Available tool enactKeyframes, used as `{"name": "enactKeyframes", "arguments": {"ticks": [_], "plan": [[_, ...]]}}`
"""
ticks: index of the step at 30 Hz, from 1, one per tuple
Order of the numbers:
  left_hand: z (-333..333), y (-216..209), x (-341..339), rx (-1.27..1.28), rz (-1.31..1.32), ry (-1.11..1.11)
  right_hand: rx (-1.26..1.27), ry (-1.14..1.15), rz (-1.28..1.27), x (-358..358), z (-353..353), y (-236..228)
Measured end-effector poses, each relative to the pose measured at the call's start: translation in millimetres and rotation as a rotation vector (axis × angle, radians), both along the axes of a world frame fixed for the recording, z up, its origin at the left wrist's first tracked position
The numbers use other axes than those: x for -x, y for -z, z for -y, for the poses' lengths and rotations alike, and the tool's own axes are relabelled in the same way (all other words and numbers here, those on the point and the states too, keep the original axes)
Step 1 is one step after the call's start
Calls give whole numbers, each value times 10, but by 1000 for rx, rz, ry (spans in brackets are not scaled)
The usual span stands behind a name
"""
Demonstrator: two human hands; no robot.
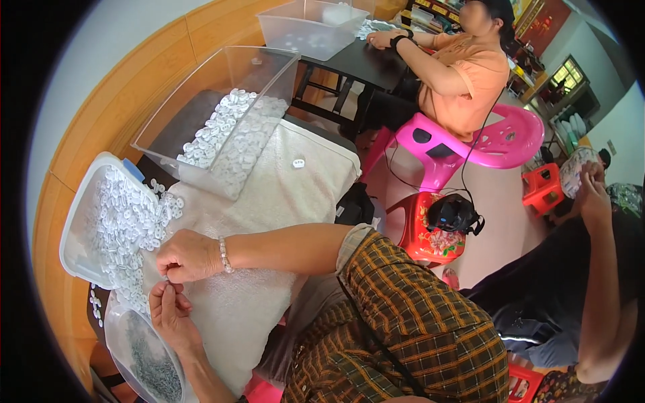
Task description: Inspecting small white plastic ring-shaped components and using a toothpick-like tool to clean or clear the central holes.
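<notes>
My right hand (pixel 190 254), with a beaded bracelet on its wrist, and my left hand (pixel 169 310) below it meet fingertip to fingertip over the table. Both are closed in a pinch; what lies between the fingers is too small to make out. Just beyond them a tipped translucent tub (pixel 75 225) spills small white plastic pieces (pixel 134 215) with holes onto a white towel (pixel 225 302). Close by my left hand stands a clear round container (pixel 119 329) holding many tiny grey-green parts (pixel 156 366).
A large clear bin (pixel 181 134) of similar white pieces sits at the back of the towel. One loose white piece (pixel 298 163) lies apart. Across the way a person in orange (pixel 463 87) works at a black table (pixel 363 64). Another person's arm (pixel 598 269) is at right.
</notes>
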State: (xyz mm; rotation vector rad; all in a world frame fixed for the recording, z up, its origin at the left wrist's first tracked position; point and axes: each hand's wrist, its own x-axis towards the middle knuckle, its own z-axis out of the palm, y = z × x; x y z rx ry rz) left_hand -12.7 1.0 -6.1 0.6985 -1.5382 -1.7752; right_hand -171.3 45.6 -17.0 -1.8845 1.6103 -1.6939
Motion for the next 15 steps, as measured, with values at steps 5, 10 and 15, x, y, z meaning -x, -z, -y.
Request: {"name": "enactKeyframes", "arguments": {"ticks": [5,10,15], "plan": [[9,27,22,0,20,14,-27,25,-34,-3,-14,15],[82,75,-5,-32,25,-1,19,34,26,-33,-72,-61],[113,110,-22,-37,20,69,3,21,-14,-60,-66,-28]]}}
